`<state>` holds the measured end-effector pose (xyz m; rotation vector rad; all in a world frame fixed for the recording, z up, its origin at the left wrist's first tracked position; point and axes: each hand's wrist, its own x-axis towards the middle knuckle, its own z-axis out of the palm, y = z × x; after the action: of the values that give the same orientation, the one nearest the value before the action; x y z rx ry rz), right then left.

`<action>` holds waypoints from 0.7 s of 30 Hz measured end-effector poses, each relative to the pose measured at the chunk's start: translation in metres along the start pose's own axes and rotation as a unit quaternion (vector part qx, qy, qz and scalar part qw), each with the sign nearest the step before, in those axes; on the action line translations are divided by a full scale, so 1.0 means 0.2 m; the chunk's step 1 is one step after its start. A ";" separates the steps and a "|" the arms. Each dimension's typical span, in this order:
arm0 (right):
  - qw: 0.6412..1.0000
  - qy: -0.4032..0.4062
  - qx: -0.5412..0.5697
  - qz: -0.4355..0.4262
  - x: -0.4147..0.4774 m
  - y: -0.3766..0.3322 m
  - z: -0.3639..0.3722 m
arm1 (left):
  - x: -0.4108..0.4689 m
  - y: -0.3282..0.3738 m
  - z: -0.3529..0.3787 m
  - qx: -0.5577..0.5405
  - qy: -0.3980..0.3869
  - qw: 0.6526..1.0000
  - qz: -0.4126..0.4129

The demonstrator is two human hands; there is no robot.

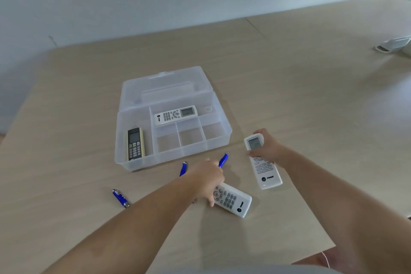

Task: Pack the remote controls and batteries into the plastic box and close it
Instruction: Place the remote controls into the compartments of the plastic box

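Both hands [206, 176] grip crosswise-angled remotes [263, 162].

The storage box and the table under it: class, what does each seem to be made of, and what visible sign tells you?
Storage box: translucent, lightly frosted plastic; the remotes and dividers show through its walls. Table: pale wood or wood-look laminate, matt; grain streaks run across it, though which cannot be told.

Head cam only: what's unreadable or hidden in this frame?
- Head view: the left hand covers the screen end of the near white remote, and part of a blue battery.
- The right hand hides the middle of the other white remote.
- White object at the right edge: cut off, unidentifiable.
- Box latch: translucent and too blurred to make out.
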<state>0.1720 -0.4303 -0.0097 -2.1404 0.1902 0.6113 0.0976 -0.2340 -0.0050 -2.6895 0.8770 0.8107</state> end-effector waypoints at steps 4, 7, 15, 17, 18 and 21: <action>0.999 -0.005 0.042 -0.015 0.03 -0.12 -0.09 | -0.05 -0.06 -0.13 -0.157 -0.028 0.987 -0.030; 0.998 0.018 0.056 -0.023 0.06 -0.28 -0.14 | -0.11 -0.15 -0.32 -0.189 -0.065 0.979 -0.047; 0.984 0.065 0.140 -0.087 0.13 -0.67 -0.12 | -0.44 -0.62 -0.56 -0.474 0.118 0.857 -0.164; 0.978 0.070 0.168 -0.097 0.16 -0.72 -0.08 | -0.50 -0.73 -0.52 -0.597 0.207 0.756 -0.170; 0.976 0.072 0.180 -0.099 0.17 -0.74 -0.05 | -0.53 -0.77 -0.49 -0.662 0.246 0.688 -0.170; 0.970 0.072 0.210 -0.095 0.23 -0.79 0.03 | -0.53 -0.85 -0.41 -0.768 0.287 0.542 -0.184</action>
<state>0.2658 -0.3263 0.0780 -1.7636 0.1744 0.2722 0.1627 -0.0739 0.1263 -4.4372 -1.1909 0.6146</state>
